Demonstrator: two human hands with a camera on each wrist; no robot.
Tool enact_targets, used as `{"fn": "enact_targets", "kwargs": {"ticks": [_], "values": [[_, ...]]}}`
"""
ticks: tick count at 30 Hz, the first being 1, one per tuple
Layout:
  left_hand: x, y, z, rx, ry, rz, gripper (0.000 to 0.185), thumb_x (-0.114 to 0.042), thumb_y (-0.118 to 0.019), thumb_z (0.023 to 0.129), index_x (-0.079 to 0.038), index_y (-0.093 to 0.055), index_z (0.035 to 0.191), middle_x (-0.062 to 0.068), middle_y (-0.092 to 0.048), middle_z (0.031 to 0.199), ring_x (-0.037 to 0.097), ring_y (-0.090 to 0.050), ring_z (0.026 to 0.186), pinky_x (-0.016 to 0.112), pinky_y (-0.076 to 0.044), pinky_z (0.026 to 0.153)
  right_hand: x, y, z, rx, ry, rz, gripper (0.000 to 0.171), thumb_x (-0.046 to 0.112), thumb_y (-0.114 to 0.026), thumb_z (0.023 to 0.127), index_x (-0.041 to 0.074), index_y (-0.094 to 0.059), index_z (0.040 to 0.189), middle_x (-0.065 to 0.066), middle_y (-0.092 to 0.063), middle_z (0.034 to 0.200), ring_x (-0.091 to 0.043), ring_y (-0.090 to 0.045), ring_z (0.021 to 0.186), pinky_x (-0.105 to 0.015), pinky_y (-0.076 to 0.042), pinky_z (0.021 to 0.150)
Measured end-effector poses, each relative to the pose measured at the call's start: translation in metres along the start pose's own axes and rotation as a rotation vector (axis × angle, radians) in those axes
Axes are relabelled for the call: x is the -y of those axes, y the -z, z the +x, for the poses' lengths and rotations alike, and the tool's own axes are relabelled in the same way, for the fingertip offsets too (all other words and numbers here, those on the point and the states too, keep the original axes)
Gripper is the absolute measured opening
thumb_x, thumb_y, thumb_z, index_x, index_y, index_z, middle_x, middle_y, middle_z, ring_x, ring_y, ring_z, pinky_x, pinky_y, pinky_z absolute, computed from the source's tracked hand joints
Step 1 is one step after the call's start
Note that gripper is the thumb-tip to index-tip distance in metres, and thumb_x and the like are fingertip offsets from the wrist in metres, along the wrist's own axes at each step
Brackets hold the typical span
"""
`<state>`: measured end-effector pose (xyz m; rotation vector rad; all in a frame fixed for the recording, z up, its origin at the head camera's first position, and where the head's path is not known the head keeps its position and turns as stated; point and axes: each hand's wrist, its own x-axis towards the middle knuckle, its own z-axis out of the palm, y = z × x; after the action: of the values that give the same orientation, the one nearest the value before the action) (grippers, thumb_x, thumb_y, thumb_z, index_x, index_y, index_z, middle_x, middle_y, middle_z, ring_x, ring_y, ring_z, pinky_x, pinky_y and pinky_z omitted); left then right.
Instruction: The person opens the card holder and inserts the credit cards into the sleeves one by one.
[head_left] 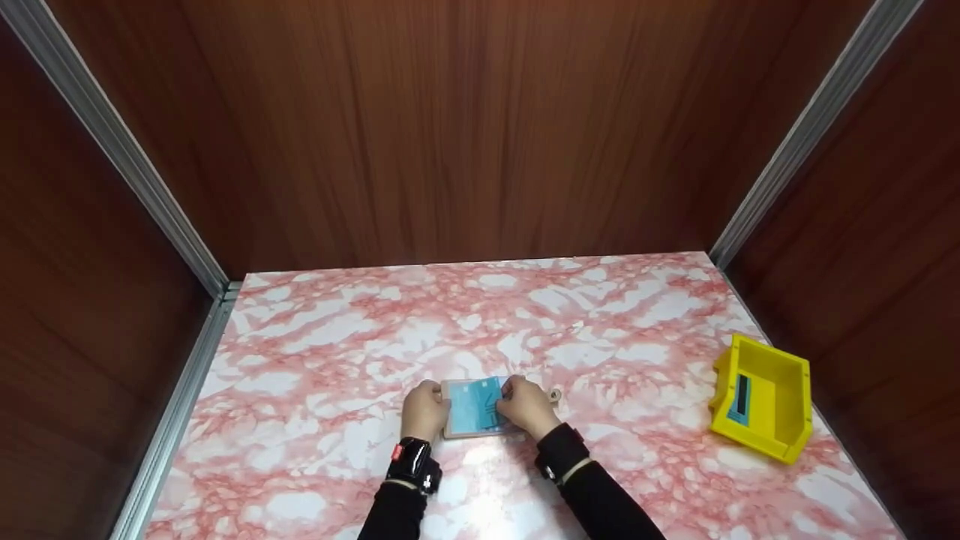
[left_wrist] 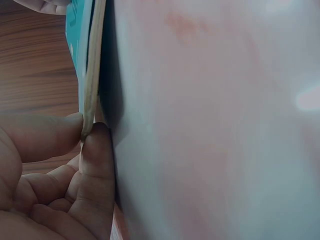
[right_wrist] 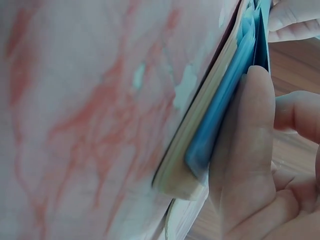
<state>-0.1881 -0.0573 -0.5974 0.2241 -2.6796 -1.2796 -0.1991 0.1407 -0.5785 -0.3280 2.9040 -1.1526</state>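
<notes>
A flat tan card holder [head_left: 474, 407] with blue cards [head_left: 475, 402] in it lies on the table [head_left: 337, 360], close to the near edge and about halfway between the left and right edges. The left hand [head_left: 424, 410] pinches the holder's left side. In the left wrist view the thumb [left_wrist: 97, 175] and a finger [left_wrist: 42, 135] squeeze the thin tan rim [left_wrist: 92, 75], and the other fingers are curled under. The right hand [head_left: 527, 406] holds the holder's right side. In the right wrist view its thumb [right_wrist: 247, 145] presses flat on the blue cards, right at the holder's rounded corner [right_wrist: 180, 182].

A small tan piece [head_left: 555, 394] lies on the table, just beside the right hand. I cannot tell what it is.

A yellow bin [head_left: 763, 407] sits at the right edge of the table, well apart from the hands. It is tipped so its open side faces up and toward the hands. A blue card [head_left: 741, 401] with a dark stripe leans inside it.

The tabletop looks like pink and white marble. Lots of bare table lies to the left, toward the far edge, and between the hands and the bin. Brown wood walls [head_left: 450, 127] stand at the far, left and right edges, with silver metal strips [head_left: 112, 142] in the corners.
</notes>
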Motion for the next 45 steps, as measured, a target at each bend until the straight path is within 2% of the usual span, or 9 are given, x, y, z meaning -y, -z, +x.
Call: {"fn": "enact_targets", "kwargs": {"ticks": [2, 12, 21, 28, 32, 36, 38, 45], "values": [[0.000, 0.000, 0.000, 0.000, 0.000, 0.001, 0.025, -0.002, -0.074, 0.079, 0.006, -0.068, 0.101, 0.014, -0.068, 0.083, 0.033, -0.065, 0.083, 0.047, -0.051, 0.079, 0.000, -0.001, 0.001, 0.001, 0.015, -0.009, 0.013, 0.009, -0.066, 0.075, 0.005, -0.056, 0.082, -0.002, -0.054, 0.066, -0.020, -0.052, 0.059, -0.036, -0.044, 0.058], [0.000, 0.000, 0.001, 0.002, 0.002, 0.006, 0.026, -0.002, -0.074, 0.079, 0.007, -0.068, 0.102, 0.013, -0.067, 0.083, 0.032, -0.064, 0.082, 0.046, -0.051, 0.078, 0.009, -0.004, 0.006, 0.062, -0.019, -0.068, 0.015, 0.009, -0.071, 0.075, 0.005, -0.060, 0.085, 0.000, -0.056, 0.068, -0.017, -0.052, 0.063, -0.035, -0.046, 0.063], [0.001, -0.001, 0.001, -0.002, -0.015, 0.016, 0.025, -0.002, -0.074, 0.079, 0.007, -0.068, 0.102, 0.014, -0.068, 0.083, 0.033, -0.065, 0.083, 0.047, -0.051, 0.078, 0.011, -0.009, 0.009, 0.063, 0.023, -0.106, 0.012, 0.010, -0.069, 0.076, 0.006, -0.060, 0.083, -0.003, -0.059, 0.071, -0.020, -0.053, 0.066, -0.039, -0.048, 0.068], [-0.001, 0.001, -0.002, -0.007, -0.024, 0.010, 0.024, -0.001, -0.075, 0.078, 0.006, -0.067, 0.100, 0.011, -0.066, 0.079, 0.032, -0.064, 0.079, 0.047, -0.051, 0.076, 0.015, -0.011, 0.007, 0.075, 0.043, -0.094, 0.011, 0.008, -0.068, 0.080, 0.002, -0.065, 0.089, -0.001, -0.062, 0.069, -0.017, -0.058, 0.060, -0.038, -0.051, 0.066], [-0.002, 0.001, -0.001, 0.007, -0.005, 0.004, 0.024, -0.002, -0.074, 0.079, 0.006, -0.067, 0.101, 0.012, -0.066, 0.081, 0.031, -0.064, 0.080, 0.046, -0.051, 0.077, 0.017, -0.012, 0.006, 0.073, 0.064, -0.072, 0.011, 0.005, -0.067, 0.081, 0.000, -0.066, 0.091, -0.001, -0.063, 0.068, -0.016, -0.058, 0.058, -0.040, -0.052, 0.071], [-0.002, 0.001, -0.001, 0.011, 0.002, 0.003, 0.025, -0.002, -0.075, 0.080, 0.006, -0.067, 0.102, 0.012, -0.066, 0.082, 0.031, -0.064, 0.081, 0.046, -0.051, 0.077, 0.018, -0.013, 0.006, 0.072, 0.069, -0.049, 0.011, 0.003, -0.066, 0.081, -0.001, -0.066, 0.091, -0.003, -0.064, 0.068, -0.016, -0.060, 0.059, -0.039, -0.052, 0.072], [-0.003, 0.001, -0.001, 0.011, 0.002, 0.002, 0.025, -0.002, -0.075, 0.080, 0.006, -0.067, 0.102, 0.011, -0.066, 0.081, 0.031, -0.064, 0.080, 0.046, -0.051, 0.077, 0.018, -0.014, 0.007, 0.068, 0.079, -0.043, 0.011, 0.002, -0.065, 0.080, -0.002, -0.067, 0.091, -0.003, -0.064, 0.068, -0.017, -0.061, 0.059, -0.037, -0.053, 0.069], [-0.003, 0.001, -0.001, -0.001, -0.009, 0.014, 0.025, -0.002, -0.075, 0.079, 0.006, -0.067, 0.102, 0.012, -0.066, 0.081, 0.031, -0.064, 0.080, 0.046, -0.051, 0.077, 0.018, -0.014, 0.007, 0.081, 0.092, -0.040, 0.012, 0.003, -0.067, 0.081, -0.002, -0.068, 0.091, -0.005, -0.067, 0.069, -0.020, -0.066, 0.063, -0.040, -0.055, 0.075]]}}
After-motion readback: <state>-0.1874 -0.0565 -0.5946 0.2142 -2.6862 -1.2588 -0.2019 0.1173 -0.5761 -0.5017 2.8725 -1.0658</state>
